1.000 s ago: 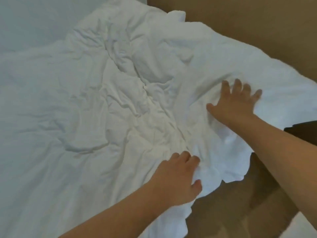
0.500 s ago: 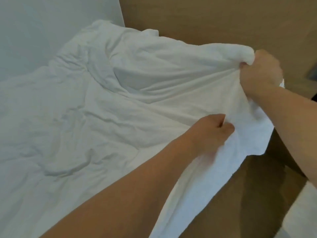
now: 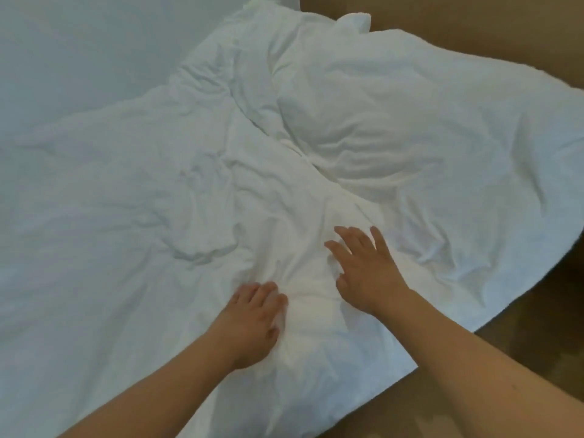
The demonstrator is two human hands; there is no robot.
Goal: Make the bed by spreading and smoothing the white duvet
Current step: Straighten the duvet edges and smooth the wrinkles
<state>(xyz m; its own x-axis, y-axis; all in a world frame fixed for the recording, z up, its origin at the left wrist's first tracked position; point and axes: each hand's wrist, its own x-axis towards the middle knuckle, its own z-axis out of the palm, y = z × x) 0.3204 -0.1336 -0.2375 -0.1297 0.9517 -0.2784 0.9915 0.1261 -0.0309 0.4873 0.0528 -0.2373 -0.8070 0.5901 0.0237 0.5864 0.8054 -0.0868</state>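
Head view | left hand (image 3: pixel 252 324) palm-down, fingers relaxed, pressing white duvet (image 3: pixel 410 153) flat | right hand (image 3: pixel 368 273) beside it, fingers spread, grasping nothing, smoothing creases | bulkiest folds lie beyond right hand.

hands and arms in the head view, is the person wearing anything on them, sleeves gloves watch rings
Nothing worn shows. The left hand and the right hand are bare, with no gloves, and no rings can be made out on the fingers. Both wrists are free of a watch or band, and both forearms are uncovered all the way to the frame edge, so any sleeve would sit higher up, out of view.
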